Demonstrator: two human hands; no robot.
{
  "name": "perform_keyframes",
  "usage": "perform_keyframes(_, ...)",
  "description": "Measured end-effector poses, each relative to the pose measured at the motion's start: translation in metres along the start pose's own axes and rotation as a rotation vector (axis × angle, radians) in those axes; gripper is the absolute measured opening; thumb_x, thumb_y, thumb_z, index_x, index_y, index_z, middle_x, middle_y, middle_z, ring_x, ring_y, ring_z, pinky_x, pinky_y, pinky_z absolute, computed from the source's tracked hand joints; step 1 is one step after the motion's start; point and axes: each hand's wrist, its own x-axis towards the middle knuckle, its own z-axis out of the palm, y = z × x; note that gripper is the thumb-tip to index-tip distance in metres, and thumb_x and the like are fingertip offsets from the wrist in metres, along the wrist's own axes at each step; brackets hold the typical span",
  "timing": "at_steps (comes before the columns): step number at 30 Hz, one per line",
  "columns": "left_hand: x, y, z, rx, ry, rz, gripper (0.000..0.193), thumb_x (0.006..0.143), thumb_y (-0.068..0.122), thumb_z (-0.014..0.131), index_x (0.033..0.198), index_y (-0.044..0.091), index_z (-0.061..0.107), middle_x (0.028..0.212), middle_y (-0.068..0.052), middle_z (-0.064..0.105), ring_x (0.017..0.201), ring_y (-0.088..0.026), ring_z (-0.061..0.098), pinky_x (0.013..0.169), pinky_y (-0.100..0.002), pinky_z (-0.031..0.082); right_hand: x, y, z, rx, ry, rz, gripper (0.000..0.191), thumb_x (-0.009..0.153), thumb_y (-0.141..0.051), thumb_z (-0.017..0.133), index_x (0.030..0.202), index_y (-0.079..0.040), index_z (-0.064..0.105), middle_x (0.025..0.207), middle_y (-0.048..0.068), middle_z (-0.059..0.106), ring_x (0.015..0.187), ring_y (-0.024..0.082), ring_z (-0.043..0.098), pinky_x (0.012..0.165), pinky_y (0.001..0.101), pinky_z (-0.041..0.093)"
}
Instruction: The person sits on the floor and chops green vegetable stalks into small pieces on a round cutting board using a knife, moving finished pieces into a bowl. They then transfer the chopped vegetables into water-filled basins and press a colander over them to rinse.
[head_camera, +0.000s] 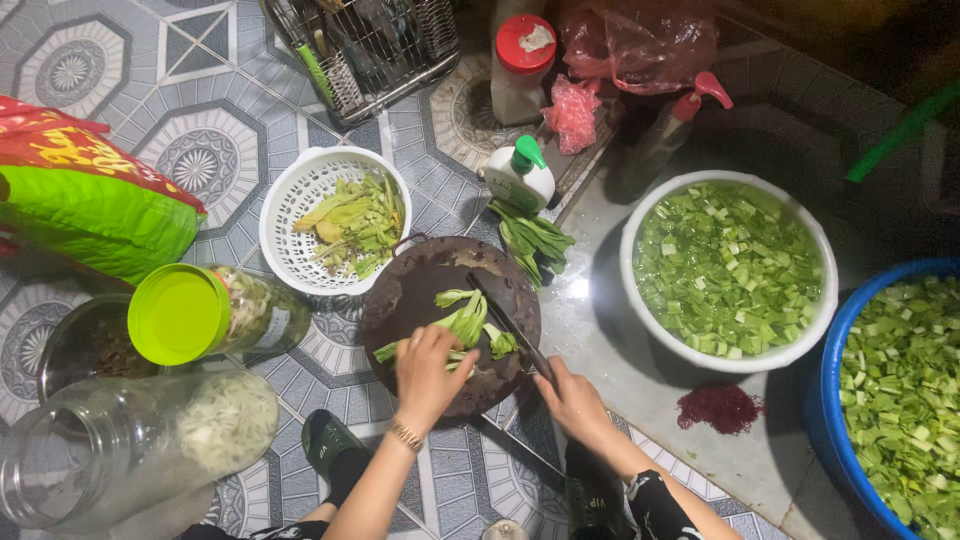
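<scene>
1. Greens (465, 320) lie on a round dark board (400, 300), pinned under the fingertips of the left hand (428, 372), which is curled down over the stems.
2. Right hand (575, 400) is closed around the handle of a knife (508, 325); the blade angles away from it across the greens, just beyond the left fingertips.
3. White basket (285, 245) of trimmings sits beyond the left hand, touching the board's far edge.
4. Uncut bunch (530, 240) lies beyond the knife tip, beside a pump bottle (522, 175).
5. White bowl (735, 362) of chopped greens in water stands to the right of the right hand; a blue tub (835, 400) of the same is farther right.
6. Green-lidded jar (200, 312) and a clear jar (120, 440) lie to the left of the left hand.
</scene>
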Motion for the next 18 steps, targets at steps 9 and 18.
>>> perform_keyframes(9, 0.015, 0.038, 0.063, -0.004, 0.051, -0.058, 0.025, 0.069, 0.026, 0.084, 0.078, 0.011, 0.067, 0.1, -0.007, 0.056, 0.102, -0.026, 0.056, 0.081, -0.045, 0.04, -0.002, 0.008, -0.015, 0.089, 0.008, 0.071, 0.03, 0.097, -0.036, 0.061, 0.112, -0.011, 0.055, 0.073, 0.025, 0.069, 0.076, 0.047, 0.068, 0.066, 0.0533, 0.05)
perform_keyframes(18, 0.075, -0.04, 0.024, -0.098, -0.27, -0.198, 0.019, 0.076, 0.022, 0.079, 0.089, 0.016, 0.066, 0.109, 0.001, 0.07, 0.103, -0.022, 0.068, 0.09, -0.042, 0.048, -0.004, 0.001, -0.019, 0.06, -0.004, 0.021, 0.03, 0.096, -0.036, 0.061, 0.112, -0.012, 0.054, 0.073, 0.024, 0.069, 0.075, 0.047, 0.068, 0.064, 0.0533, 0.05)
